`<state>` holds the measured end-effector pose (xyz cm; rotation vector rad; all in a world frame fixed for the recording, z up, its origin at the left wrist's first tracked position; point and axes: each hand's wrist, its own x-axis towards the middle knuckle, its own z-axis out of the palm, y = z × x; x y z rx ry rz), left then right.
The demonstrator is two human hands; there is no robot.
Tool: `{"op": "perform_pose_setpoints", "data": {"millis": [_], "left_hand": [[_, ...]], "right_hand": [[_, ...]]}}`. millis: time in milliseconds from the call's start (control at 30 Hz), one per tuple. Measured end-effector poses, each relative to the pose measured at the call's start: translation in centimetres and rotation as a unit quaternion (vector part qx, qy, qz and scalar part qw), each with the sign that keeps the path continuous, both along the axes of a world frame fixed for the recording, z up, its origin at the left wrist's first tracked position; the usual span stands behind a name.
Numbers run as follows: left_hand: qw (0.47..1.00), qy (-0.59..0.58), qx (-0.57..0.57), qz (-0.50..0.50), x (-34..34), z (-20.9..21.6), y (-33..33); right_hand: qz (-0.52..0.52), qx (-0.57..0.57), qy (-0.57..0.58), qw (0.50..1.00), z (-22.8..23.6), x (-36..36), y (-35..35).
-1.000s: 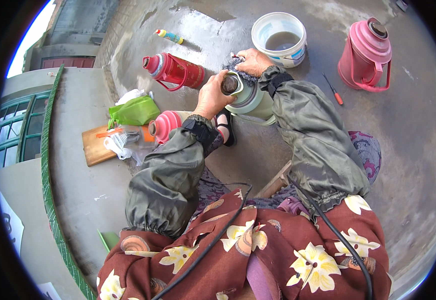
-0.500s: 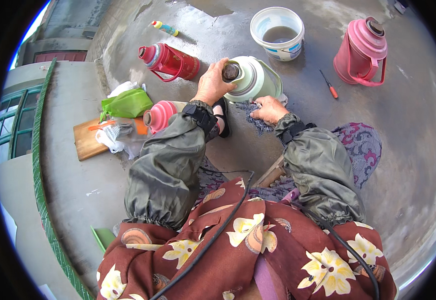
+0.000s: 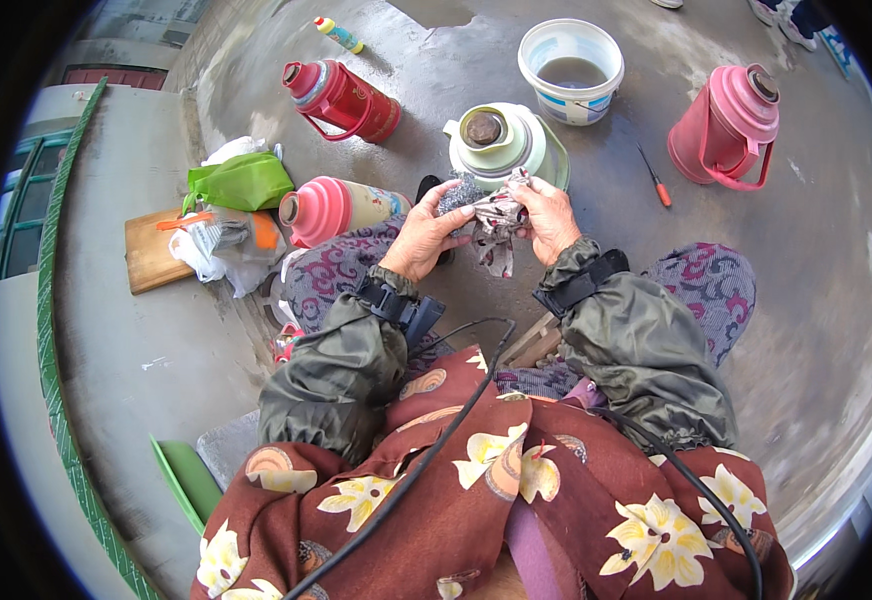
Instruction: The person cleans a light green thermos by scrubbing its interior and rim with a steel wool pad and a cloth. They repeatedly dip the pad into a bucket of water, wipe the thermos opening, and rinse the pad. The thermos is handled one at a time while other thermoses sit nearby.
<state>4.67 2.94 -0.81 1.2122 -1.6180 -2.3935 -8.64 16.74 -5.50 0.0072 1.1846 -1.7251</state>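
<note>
In front of the pale green thermos flask (image 3: 496, 150), my two hands are close together. My left hand (image 3: 422, 236) is closed on a grey metal scouring pad (image 3: 463, 192), its thumb beside a crumpled patterned cloth (image 3: 497, 228). Fingers of my right hand (image 3: 550, 222) pinch that cloth, which hangs down between the hands. The flask stands upright with a brown stopper in its mouth, and neither hand grips it. To the left, a pink and cream flask (image 3: 356, 206) lies tilted by my knee.
A red flask (image 3: 361, 103) and a squeeze bottle (image 3: 340, 36) are at the far left. Right of them stand a white bucket of murky water (image 3: 572, 105), a screwdriver (image 3: 662, 190) and a pink flask (image 3: 713, 140). Bags and a wooden board (image 3: 148, 252) lie left. Another person's shoes (image 3: 794, 26) show far right.
My left hand has left the green flask's top and come nearer me. The scouring pad has gone from my right hand to my left. My right hand now holds the patterned cloth.
</note>
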Motion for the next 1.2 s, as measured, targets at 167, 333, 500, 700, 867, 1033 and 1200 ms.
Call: {"op": "perform_pose_setpoints", "data": {"millis": [167,333,500,700,867,1033,1200], "left_hand": [[0.997,0.004,-0.02,0.076,0.8,0.1,-1.2],[0.985,0.004,-0.128,0.118,-1.3,1.2,-2.6],[0.979,-0.008,-0.196,0.053,-5.5,2.8,-4.0],[0.888,-0.161,-0.429,-0.029,-6.8,3.4,-4.5],[0.701,-0.218,-0.646,-0.208,-7.9,4.3,-3.8],[0.572,-0.204,-0.725,-0.326,-10.4,4.6,-2.3],[0.548,-0.206,-0.717,-0.379,-11.8,4.5,-2.2]], "right_hand": [[-0.178,0.015,0.174,0.968,0.1,-2.9,-2.6],[-0.138,0.159,0.501,0.839,-1.2,0.2,-4.2],[0.098,0.232,0.458,0.853,-2.5,3.7,-2.5],[-0.014,0.23,0.374,0.898,-1.6,2.0,-1.9],[-0.093,0.211,0.417,0.879,0.3,1.7,-2.1],[-0.17,0.17,0.535,0.81,-0.7,0.6,-2.8],[-0.272,0.183,0.43,0.841,-3.0,-0.6,-3.0]]}}
